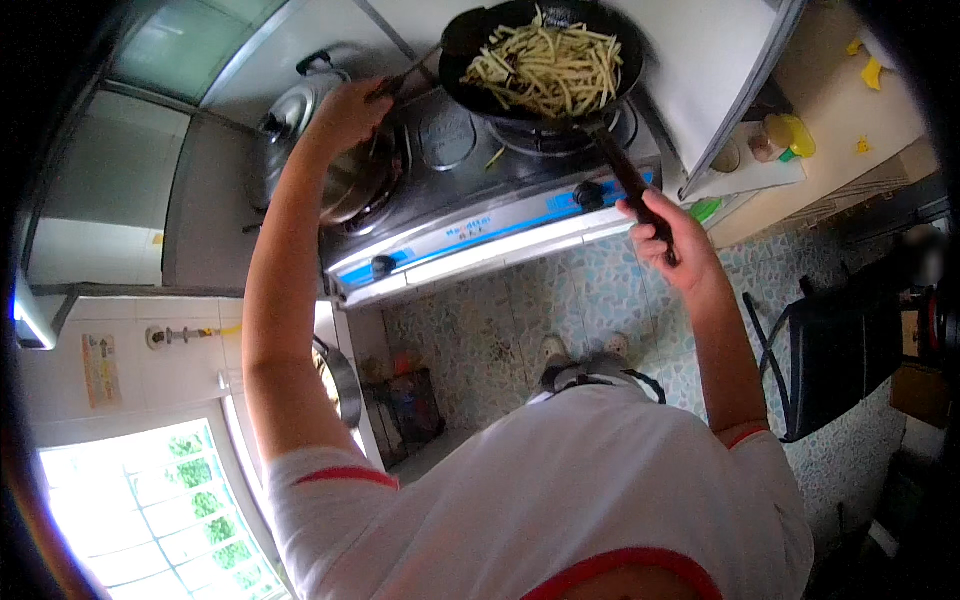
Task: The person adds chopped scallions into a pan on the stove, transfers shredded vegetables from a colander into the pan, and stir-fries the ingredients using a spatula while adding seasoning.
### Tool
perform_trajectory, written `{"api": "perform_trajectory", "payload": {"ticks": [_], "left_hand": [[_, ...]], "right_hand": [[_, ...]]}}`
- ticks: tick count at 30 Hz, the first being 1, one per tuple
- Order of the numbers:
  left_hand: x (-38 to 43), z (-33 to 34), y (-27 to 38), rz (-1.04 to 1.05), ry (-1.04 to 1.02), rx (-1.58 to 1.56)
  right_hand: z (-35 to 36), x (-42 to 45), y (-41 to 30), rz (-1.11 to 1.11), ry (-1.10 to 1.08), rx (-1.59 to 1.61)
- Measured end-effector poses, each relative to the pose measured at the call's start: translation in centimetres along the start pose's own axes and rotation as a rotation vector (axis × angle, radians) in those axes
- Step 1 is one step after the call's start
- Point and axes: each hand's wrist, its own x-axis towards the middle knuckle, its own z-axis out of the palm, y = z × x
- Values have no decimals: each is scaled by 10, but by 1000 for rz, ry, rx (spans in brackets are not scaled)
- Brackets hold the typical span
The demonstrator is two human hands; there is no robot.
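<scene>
A black wok (541,112) stands on the right burner of a gas stove (480,176), heaped with pale strips of food (551,64), possibly cut potato. My right hand (671,236) is closed around its long dark handle (622,169). At the left, my left hand (352,112) grips the handle of a spatula or ladle (463,34), whose dark head is at the wok's left rim. Below and behind that hand sits a stainless steel pot (356,184) on the left burner, partly hidden by my forearm, with a metal lid (300,109) beside it.
White panels stand behind and right of the stove. Beyond the right panel, a counter (832,112) holds small containers (780,139). A black chair or folded frame (847,360) stands on the right. Another pan (345,382) lies past my left elbow, near a window (150,510).
</scene>
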Motion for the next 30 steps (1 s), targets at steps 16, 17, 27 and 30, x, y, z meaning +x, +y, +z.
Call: {"api": "perform_trajectory", "payload": {"ticks": [16, 17, 27, 30], "left_hand": [[-14, 6, 52, 103, -290, -203], [-23, 2, 54, 104, -285, -200], [-58, 51, 92, 407, -92, 747], [-47, 61, 79, 351, -12, 841]], "right_hand": [[-5, -4, -4, -1, -57, -5], [-6, -2, -5, 3, -72, 2], [-7, 3, -4, 31, -83, 25], [-7, 3, -4, 34, -100, 22]]}}
